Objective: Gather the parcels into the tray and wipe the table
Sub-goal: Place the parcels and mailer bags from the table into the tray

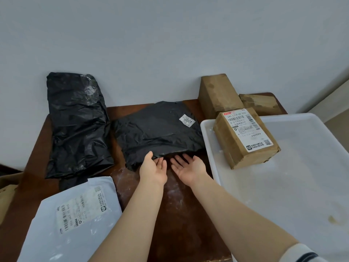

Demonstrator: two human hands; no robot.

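Observation:
A flat black parcel (158, 131) with a small white "2001" sticker lies in the middle of the brown table (170, 205). My left hand (154, 168) grips its near edge, thumb on top and fingers slipped beneath. My right hand (188, 167) lies palm up beside it, fingers straight and reaching under the same edge. A white plastic tray (283, 186) stands at the right with one labelled cardboard box (245, 137) in its far corner. A tall black bag parcel (77, 121) leans at the back left. A white mailer (75, 214) lies at the front left.
Two more cardboard boxes, a tall one (217, 93) and a low one (260, 104), stand against the wall behind the tray. White dusty smears mark the table in front of the black parcel. Part of a cardboard box (7, 191) shows at the far left, off the table.

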